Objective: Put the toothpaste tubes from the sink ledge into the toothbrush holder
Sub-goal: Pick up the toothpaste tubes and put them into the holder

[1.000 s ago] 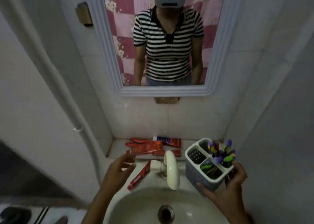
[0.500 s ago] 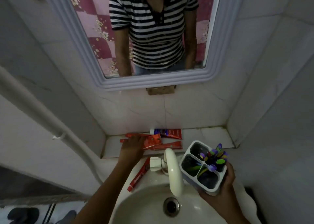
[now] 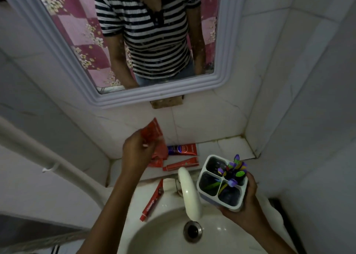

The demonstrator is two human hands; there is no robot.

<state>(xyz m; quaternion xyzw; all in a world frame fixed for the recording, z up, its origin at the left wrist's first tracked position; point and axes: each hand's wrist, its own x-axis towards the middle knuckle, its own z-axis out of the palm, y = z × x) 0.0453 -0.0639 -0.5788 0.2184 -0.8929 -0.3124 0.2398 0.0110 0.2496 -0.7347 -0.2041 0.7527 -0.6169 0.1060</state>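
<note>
The left hand (image 3: pixel 137 149) is gripping a red tube (image 3: pixel 153 132) while the right hand (image 3: pixel 245 205) is holding the holder (image 3: pixel 221 186) close to catch it.

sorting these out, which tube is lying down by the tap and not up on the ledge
The red tube lying diagonally on the basin rim left of the tap. The other loose tubes lie higher on the ledge behind it.

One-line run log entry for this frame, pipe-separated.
phase: transfer | left hand: lifting red toothpaste tube | right hand: holding toothbrush holder | remaining: tubes on ledge
</note>
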